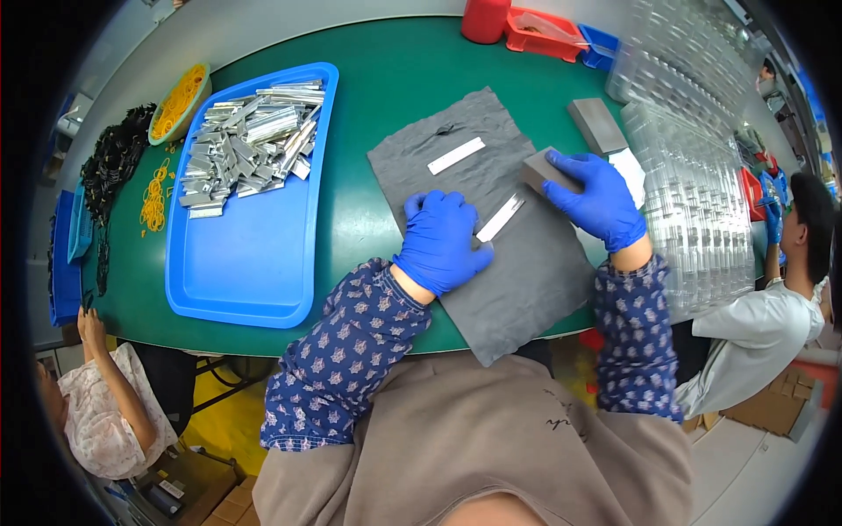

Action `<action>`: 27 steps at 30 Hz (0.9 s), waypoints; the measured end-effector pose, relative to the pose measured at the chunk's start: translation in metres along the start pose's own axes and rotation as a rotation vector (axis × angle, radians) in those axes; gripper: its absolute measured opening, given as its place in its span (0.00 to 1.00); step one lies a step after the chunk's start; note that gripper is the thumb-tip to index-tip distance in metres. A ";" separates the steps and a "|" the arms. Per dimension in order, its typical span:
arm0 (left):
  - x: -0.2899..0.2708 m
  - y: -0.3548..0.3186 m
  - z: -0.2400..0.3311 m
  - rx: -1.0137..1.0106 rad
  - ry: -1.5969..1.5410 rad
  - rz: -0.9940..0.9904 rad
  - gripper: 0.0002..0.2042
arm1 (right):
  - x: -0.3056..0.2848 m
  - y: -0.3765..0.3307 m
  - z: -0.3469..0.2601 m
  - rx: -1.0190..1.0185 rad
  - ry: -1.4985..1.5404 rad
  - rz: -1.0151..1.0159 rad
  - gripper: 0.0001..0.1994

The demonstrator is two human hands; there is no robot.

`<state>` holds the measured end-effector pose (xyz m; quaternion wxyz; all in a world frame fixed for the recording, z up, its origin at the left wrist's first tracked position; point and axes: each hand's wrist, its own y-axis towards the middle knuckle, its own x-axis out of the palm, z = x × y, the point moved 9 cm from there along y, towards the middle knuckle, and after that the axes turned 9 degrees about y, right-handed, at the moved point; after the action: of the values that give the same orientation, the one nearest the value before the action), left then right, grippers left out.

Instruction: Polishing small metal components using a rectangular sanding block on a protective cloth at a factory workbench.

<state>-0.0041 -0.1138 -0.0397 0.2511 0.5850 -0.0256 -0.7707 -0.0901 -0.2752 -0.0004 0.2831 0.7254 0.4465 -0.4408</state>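
Observation:
My left hand (443,243), in a blue glove, rests on a dark grey cloth (517,307) with its fingers curled. Between its index finger and thumb sits the near end of a thin silver metal strip (502,218), which lies flat on the cloth. My right hand (598,197), gloved the same way, grips a grey rectangular block (537,170) at the cloth's right edge, just beyond the strip's far end. A second metal strip (456,156) lies on the cloth farther off, touched by neither hand.
At left, a blue tray (241,302) holds a heap of metal pieces. Beyond it are a bowl of yellow bands (181,101) and black cords (118,158). Another grey block (598,125) and stacked clear plastic trays (688,210) stand right. Co-workers sit on both sides.

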 end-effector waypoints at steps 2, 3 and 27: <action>-0.001 0.000 0.000 0.007 -0.039 -0.039 0.13 | -0.006 -0.007 0.028 0.010 0.543 0.274 0.21; -0.003 0.001 0.001 0.015 -0.037 -0.039 0.13 | 0.003 -0.008 0.038 0.011 0.544 0.283 0.21; 0.002 0.075 0.066 0.799 0.356 -0.243 0.13 | 0.029 0.003 0.076 0.234 1.503 0.341 0.24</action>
<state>-0.0379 -0.1965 0.0042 -0.0861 0.7584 -0.2088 -0.6114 -0.1103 -0.3259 -0.0604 -0.1099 0.9132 0.3516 0.1743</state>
